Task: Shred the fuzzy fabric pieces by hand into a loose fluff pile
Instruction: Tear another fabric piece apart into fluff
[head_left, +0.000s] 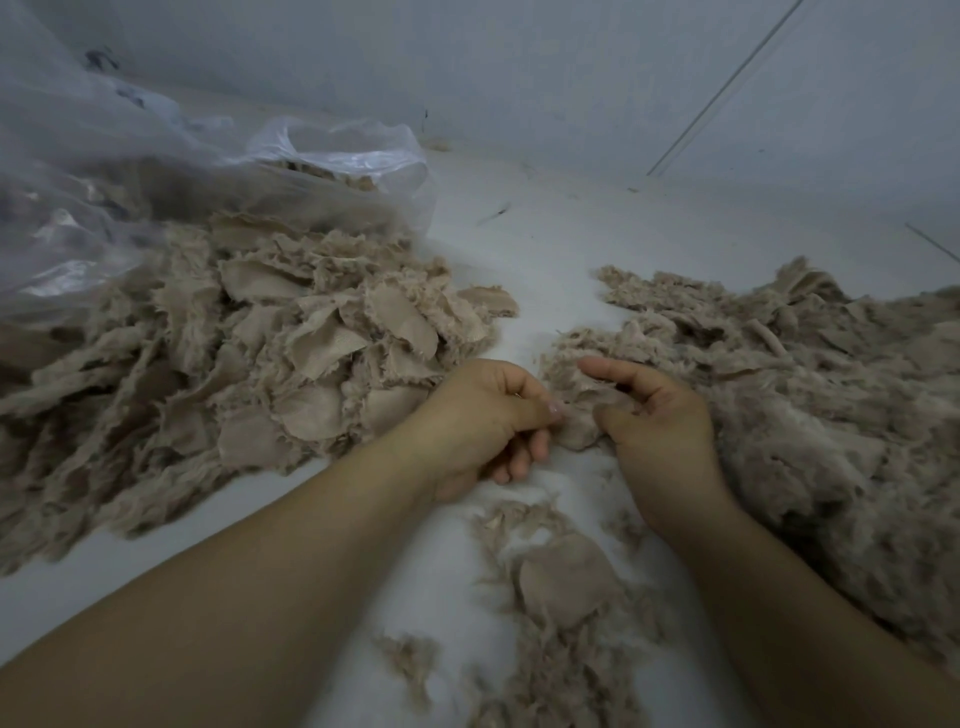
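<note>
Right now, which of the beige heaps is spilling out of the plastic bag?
The heap of flat fabric pieces on the left, running up into the clear plastic bag. The shredded fluff pile on the right lies apart from the bag.

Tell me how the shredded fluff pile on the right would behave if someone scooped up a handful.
The fluff pile looks loose and airy, so a handful would probably feel very light and squash easily. Its wispy, ragged strands suggest it would sag and shed bits rather than hold shape. It seems unlikely to slip or roll, since the fibres look tangled together.

No readable text anywhere; dark marks on the plastic bag (130, 156) are perhaps print, too blurred.
</note>
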